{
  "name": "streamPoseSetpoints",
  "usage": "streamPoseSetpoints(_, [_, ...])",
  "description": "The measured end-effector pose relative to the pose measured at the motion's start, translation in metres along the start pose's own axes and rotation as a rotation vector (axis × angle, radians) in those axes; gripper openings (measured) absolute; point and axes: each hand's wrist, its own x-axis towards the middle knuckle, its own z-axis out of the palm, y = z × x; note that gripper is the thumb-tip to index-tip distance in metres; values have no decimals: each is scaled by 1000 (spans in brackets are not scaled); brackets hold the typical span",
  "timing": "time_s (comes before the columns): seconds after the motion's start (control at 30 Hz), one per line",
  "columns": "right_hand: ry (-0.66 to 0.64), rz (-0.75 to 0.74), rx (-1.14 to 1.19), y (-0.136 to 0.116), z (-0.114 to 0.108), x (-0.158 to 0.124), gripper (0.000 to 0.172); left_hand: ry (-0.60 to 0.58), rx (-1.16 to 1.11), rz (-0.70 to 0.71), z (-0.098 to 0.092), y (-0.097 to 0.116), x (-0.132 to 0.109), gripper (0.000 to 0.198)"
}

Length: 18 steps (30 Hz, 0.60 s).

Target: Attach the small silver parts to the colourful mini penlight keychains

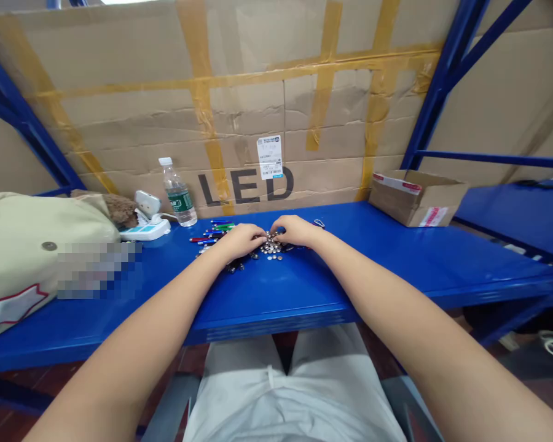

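Both my arms reach forward over a blue metal shelf (304, 288). My left hand (239, 238) and my right hand (295, 229) meet above a small heap of shiny silver round pieces (271, 248), fingers curled down into it. Whatever the fingertips pinch is too small to make out. Just left of the heap lie several small coloured pen-like items (214, 231), red, green and blue, touching my left hand's far side.
A plastic water bottle (178, 193) stands behind the heap at left, beside a white and light-blue device (146, 226). A cream cloth bag (32, 245) fills the left end. An open cardboard box (415, 196) sits at right. Taped cardboard marked LED backs the shelf.
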Motion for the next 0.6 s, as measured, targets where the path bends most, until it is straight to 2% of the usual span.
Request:
streamPoseSetpoints(0.2, [-57, -2, 28, -2, -3, -2, 23, -48, -26, -31, -1, 6, 0, 24])
streamPoseSetpoints(0.33, [-72, -12, 34, 0, -2, -1, 22, -24, -100, -113, 0, 8, -1, 19])
streamPoseSetpoints(0.5, [-11, -46, 13, 2, -6, -1, 21, 30, -114, -139, -1, 10, -1, 12])
streamPoseSetpoints(0.6, [-74, -31, 44, 2, -13, -6, 15, 60, -45, -135, -1, 8, -1, 8])
